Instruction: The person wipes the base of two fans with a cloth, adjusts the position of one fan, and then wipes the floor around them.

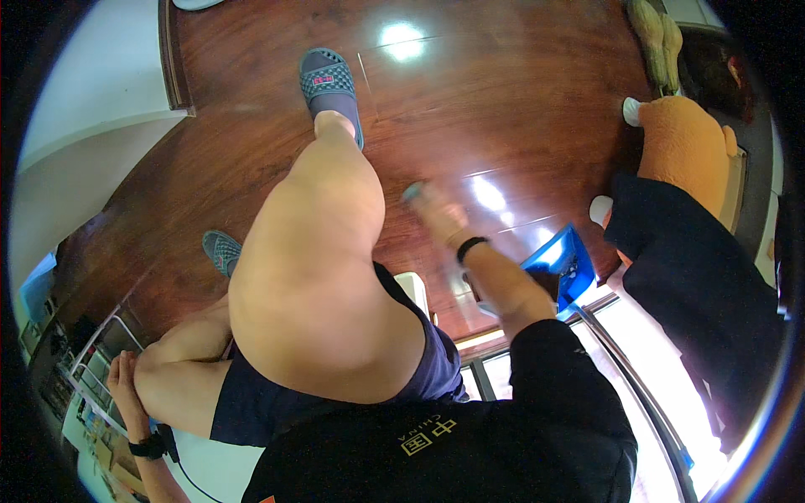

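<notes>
My right hand (443, 216) reaches out low over the brown wooden floor (503, 75), to the right of my bent leg (323, 226). Motion smears its fingers, and a small teal thing (412, 192), too blurred to name, shows at their tips. A black band circles that wrist. At the lower left, my left hand (124, 390) rests against my other knee with its fingers stretched out, holding nothing I can see. A black watch (148, 446) is on the left wrist. Nearest to my right forearm is a blue dustpan-like container (579, 267) with something dark inside.
An orange plush figure (683, 151) and a dark cloth (696, 277) lie at the right. Long gourds (654, 42) stand at the far right corner. Patterned slippers (325, 77) are on my feet. A white wall (101, 84) edges the left, above a white wire rack (92, 352).
</notes>
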### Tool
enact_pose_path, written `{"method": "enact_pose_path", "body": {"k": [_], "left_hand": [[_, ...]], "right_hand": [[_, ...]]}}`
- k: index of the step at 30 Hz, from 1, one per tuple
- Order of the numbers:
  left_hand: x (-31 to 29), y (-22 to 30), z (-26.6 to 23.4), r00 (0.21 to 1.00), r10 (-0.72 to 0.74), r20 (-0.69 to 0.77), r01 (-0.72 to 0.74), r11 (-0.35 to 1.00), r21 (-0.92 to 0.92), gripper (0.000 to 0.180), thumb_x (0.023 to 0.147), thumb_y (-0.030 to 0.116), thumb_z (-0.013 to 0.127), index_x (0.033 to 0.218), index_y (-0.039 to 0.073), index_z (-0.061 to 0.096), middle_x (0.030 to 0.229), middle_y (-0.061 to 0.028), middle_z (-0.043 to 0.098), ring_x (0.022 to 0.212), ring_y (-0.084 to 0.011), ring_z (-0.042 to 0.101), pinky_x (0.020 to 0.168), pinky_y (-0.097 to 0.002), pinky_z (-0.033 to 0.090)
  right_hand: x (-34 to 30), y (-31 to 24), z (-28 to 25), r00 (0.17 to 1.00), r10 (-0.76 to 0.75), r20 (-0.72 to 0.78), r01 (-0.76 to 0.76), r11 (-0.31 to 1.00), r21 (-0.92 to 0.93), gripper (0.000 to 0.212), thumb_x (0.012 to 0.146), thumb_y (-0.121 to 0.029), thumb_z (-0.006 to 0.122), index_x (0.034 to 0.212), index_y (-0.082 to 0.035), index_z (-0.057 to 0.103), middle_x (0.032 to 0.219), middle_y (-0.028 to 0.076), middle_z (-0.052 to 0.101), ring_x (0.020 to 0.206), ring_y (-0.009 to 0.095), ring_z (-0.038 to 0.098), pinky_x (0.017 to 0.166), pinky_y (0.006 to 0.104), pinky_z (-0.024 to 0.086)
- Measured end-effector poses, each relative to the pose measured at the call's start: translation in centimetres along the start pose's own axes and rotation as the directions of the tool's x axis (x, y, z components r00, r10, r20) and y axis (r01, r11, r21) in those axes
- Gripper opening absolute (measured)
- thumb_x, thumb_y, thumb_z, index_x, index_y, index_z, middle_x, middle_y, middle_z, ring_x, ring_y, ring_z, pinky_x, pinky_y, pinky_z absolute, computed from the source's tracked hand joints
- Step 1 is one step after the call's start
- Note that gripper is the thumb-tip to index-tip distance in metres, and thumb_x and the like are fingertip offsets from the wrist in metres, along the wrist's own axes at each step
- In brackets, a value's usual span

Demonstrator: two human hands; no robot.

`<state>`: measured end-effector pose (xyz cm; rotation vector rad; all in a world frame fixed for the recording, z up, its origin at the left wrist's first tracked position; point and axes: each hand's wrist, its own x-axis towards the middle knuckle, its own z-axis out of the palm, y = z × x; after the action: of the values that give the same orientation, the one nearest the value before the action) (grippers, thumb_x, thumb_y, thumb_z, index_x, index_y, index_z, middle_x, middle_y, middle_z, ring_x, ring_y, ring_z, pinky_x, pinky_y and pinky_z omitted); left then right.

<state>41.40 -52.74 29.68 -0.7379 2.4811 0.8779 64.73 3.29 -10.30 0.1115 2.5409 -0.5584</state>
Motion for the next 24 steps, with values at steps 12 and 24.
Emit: {"method": "enact_pose_path", "body": {"k": [12, 24], "left_hand": [[1.1, -1.6, -0.9, 1.000, 0.024, 0.010, -0.024, 1.000, 0.018, 0.025, 0.104, 0.023, 0.060, 0.090, 0.003, 0.064, 0.086, 0.0004, 0.062, 0.078, -0.0075, 0.055, 0.071, -0.0224, 0.044], [1.7, -2.1, -1.5, 0.997, -0.008, 0.080, 0.003, 0.998, 0.067, 0.025, 0.105, 0.023, 0.056, 0.095, 0.002, 0.065, 0.090, 0.0003, 0.064, 0.081, -0.0077, 0.055, 0.073, -0.0222, 0.045]], "right_hand": [[9.6, -2.1, -2.2, 0.914, 0.400, -0.062, -0.394, 0.915, 0.087, 0.036, 0.091, -0.020, 0.059, 0.127, -0.015, 0.059, 0.130, 0.018, 0.053, 0.093, 0.035, 0.066, 0.074, 0.0476, 0.057], [4.9, 24.1, -10.9, 0.707, 0.640, -0.303, -0.664, 0.747, 0.027, 0.029, 0.090, -0.017, 0.054, 0.113, -0.010, 0.071, 0.112, 0.018, 0.069, 0.106, 0.037, 0.067, 0.091, 0.0485, 0.055]]}}
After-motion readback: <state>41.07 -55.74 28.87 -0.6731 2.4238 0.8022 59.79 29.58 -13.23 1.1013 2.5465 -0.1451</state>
